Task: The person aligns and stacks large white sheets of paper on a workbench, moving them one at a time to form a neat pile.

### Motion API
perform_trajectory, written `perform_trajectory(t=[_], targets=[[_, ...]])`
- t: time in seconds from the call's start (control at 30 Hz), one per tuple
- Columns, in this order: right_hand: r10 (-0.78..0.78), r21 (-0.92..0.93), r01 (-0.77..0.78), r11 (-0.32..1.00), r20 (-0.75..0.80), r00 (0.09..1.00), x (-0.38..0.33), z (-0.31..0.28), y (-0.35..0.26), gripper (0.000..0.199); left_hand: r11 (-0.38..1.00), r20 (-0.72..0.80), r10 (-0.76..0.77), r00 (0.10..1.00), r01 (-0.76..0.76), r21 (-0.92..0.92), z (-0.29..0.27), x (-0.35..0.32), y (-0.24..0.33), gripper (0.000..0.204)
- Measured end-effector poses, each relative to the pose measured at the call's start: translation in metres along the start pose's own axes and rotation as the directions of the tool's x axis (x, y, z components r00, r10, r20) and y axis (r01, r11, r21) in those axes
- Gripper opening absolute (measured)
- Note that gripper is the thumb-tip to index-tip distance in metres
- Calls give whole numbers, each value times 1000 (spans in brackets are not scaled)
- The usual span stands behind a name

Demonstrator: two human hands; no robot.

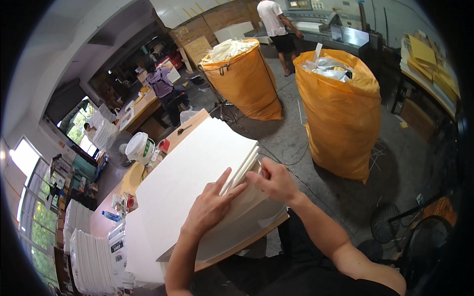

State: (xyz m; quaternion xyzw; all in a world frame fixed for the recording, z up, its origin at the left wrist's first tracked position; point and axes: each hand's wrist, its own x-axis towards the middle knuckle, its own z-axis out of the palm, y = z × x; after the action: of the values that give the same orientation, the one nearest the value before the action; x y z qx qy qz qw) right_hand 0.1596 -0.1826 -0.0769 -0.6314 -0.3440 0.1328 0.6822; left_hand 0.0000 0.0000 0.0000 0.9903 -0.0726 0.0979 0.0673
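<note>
Bare right forearm (323, 229); right hand (274, 180) curled at the edge of white paper sheets (185, 158) stacked on a workbench (198, 117), grip unclear to me. Left hand (210, 204) splayed on top. I judge sheets flexible, crease-prone; best held by edges.

The sheets of paper (192, 153) are plain white. Both sacks (340, 118) have an orange colour, the floor (291, 140) is grey, and the bottle (111, 216) looks mostly blue.
</note>
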Motion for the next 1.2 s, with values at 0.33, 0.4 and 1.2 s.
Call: perform_trajectory(t=[0.33,0.4,1.2], targets=[[202,510,-247,824,144,969,4,-10,-7,30,995,-119,-55,991,44,-89,-1,3,15,56],[208,514,-252,820,143,968,4,-8,-7,30,994,-113,-61,992,50,-98,-2,3,12,59],[175,458,-229,859,159,972,5,-10,-10,33,1000,-126,-5,992,5,0,2,0,0,45]])
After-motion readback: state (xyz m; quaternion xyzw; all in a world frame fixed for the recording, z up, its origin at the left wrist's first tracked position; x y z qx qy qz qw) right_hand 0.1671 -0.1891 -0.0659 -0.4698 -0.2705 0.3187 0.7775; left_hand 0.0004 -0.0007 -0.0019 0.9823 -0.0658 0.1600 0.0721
